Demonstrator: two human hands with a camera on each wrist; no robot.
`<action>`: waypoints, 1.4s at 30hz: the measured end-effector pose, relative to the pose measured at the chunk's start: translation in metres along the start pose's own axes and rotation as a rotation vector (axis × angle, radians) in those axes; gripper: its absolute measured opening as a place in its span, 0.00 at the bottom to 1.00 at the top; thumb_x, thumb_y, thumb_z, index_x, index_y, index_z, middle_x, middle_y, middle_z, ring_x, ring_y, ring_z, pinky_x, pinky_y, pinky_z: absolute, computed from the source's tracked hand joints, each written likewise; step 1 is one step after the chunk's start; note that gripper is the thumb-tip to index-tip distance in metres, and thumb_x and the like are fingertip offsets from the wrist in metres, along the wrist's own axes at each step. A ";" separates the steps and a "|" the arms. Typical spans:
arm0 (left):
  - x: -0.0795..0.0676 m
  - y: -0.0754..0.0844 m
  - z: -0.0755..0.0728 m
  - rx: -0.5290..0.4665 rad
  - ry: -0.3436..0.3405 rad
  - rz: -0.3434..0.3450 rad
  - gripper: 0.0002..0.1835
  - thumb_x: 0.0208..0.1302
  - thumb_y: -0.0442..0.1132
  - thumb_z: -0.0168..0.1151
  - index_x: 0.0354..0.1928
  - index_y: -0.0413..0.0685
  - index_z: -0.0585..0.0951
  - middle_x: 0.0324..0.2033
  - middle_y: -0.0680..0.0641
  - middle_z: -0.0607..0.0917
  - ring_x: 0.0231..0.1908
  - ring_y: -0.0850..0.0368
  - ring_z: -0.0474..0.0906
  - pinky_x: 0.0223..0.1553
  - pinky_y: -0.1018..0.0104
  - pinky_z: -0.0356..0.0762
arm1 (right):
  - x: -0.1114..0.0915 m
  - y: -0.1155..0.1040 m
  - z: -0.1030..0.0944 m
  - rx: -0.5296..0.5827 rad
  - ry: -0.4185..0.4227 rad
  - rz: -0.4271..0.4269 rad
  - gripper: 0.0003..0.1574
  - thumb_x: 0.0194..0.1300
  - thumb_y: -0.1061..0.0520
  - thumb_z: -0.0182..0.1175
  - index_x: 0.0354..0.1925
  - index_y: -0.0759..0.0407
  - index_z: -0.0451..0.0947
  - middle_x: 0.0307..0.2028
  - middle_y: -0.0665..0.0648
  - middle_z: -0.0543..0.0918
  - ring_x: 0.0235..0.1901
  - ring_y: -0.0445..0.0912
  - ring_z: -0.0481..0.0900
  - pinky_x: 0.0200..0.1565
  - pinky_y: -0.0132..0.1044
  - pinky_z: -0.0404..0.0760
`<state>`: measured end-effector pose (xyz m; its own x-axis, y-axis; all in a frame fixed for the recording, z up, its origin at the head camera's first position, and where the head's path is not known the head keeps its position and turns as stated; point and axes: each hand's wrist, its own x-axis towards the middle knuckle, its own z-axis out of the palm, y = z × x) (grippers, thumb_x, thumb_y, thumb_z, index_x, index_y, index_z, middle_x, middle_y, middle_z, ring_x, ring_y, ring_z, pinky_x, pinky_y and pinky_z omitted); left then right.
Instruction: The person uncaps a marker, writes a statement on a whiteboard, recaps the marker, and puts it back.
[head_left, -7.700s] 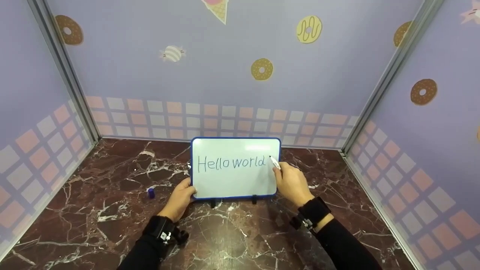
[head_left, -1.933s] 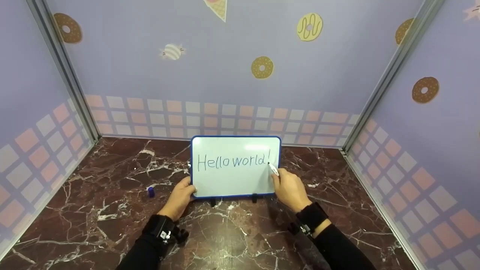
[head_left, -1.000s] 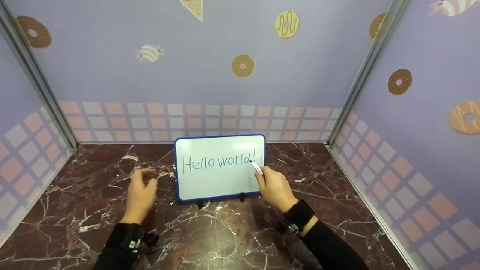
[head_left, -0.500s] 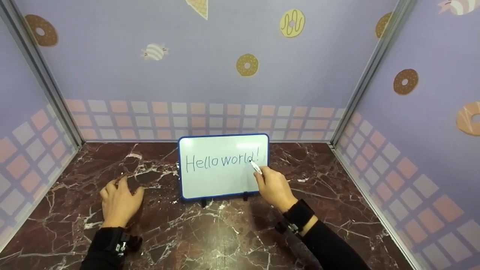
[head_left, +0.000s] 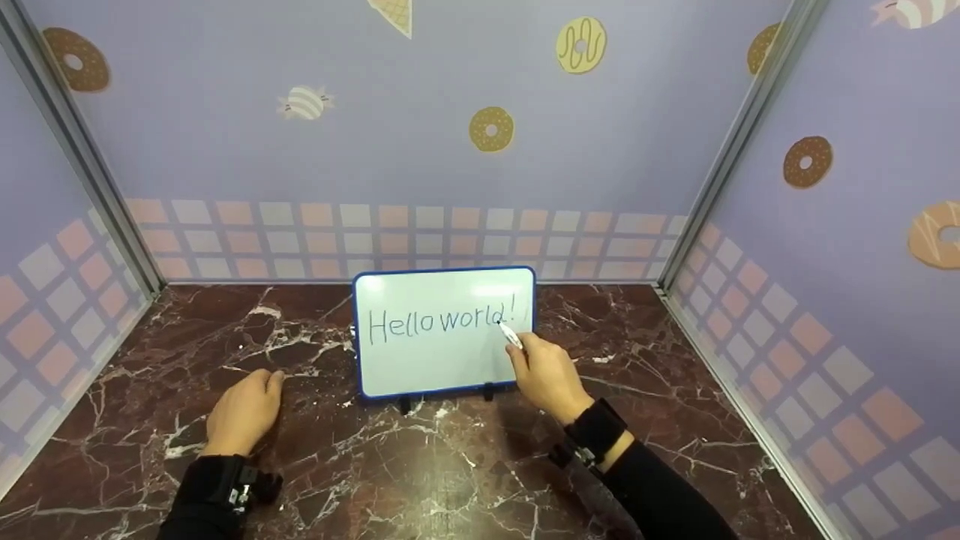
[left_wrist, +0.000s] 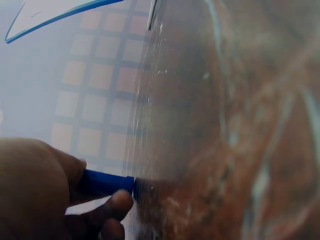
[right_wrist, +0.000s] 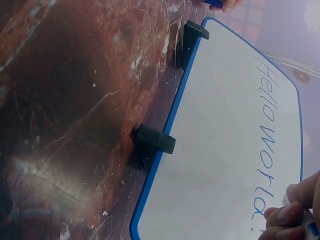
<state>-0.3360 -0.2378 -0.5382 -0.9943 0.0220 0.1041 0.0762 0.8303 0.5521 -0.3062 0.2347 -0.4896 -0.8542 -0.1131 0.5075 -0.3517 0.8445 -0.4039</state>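
Observation:
In the head view a whiteboard (head_left: 435, 367) with a blue frame leans back on two black stand clips (head_left: 406, 406). "Hello world!" is handwritten across it in blue. My right hand (head_left: 551, 375) grips a white marker (head_left: 511, 335), uncapped, its dark tip overlapping the "d" in this view. To the left of the board, my left hand (head_left: 244, 412) is low over the table. The left wrist view has its thumb and fingers pinching a blue marker cap (left_wrist: 102, 183), one end right at the tabletop. From the head, the left hand hides this cap.
The dark red marbled table (head_left: 442, 480) is bounded by a lilac back wall (head_left: 405, 165) and side walls with donut and candy prints. Metal posts (head_left: 739, 142) stand at the back corners. Each wrist wears a black strap with a small camera (head_left: 241, 491).
My left hand has let go of the board's left edge, moved left to the cap and pinched it. The right hand finished an exclamation mark, then drew the marker slightly back. The view shifted.

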 end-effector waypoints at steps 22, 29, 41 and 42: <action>-0.004 0.050 -0.019 -0.672 0.200 0.002 0.20 0.89 0.44 0.53 0.63 0.32 0.78 0.32 0.47 0.87 0.30 0.58 0.81 0.34 0.70 0.79 | 0.001 -0.006 0.005 0.029 0.001 -0.069 0.11 0.82 0.57 0.64 0.50 0.64 0.86 0.24 0.46 0.74 0.22 0.42 0.69 0.26 0.39 0.71; -0.016 0.093 -0.023 -0.792 0.091 0.102 0.13 0.88 0.36 0.52 0.64 0.34 0.74 0.39 0.41 0.87 0.34 0.53 0.82 0.35 0.68 0.83 | 0.001 -0.010 0.007 0.087 -0.011 -0.079 0.12 0.82 0.56 0.64 0.52 0.63 0.87 0.23 0.44 0.73 0.20 0.38 0.66 0.23 0.37 0.68; -0.029 0.149 -0.005 -0.968 -0.079 0.188 0.10 0.85 0.30 0.52 0.59 0.33 0.78 0.40 0.36 0.87 0.34 0.52 0.82 0.35 0.67 0.82 | -0.001 -0.022 0.010 0.155 -0.055 -0.212 0.13 0.81 0.57 0.65 0.57 0.62 0.87 0.24 0.43 0.76 0.19 0.33 0.64 0.22 0.33 0.66; -0.029 0.151 -0.003 -0.970 -0.091 0.195 0.10 0.86 0.31 0.52 0.59 0.33 0.78 0.39 0.37 0.87 0.34 0.52 0.82 0.35 0.66 0.83 | -0.001 -0.023 0.010 0.160 -0.056 -0.219 0.13 0.81 0.57 0.66 0.57 0.62 0.87 0.24 0.43 0.76 0.19 0.33 0.64 0.22 0.33 0.66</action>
<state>-0.2951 -0.1146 -0.4558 -0.9567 0.1863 0.2237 0.2264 -0.0069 0.9740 -0.3013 0.2102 -0.4888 -0.7695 -0.3168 0.5546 -0.5826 0.7039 -0.4062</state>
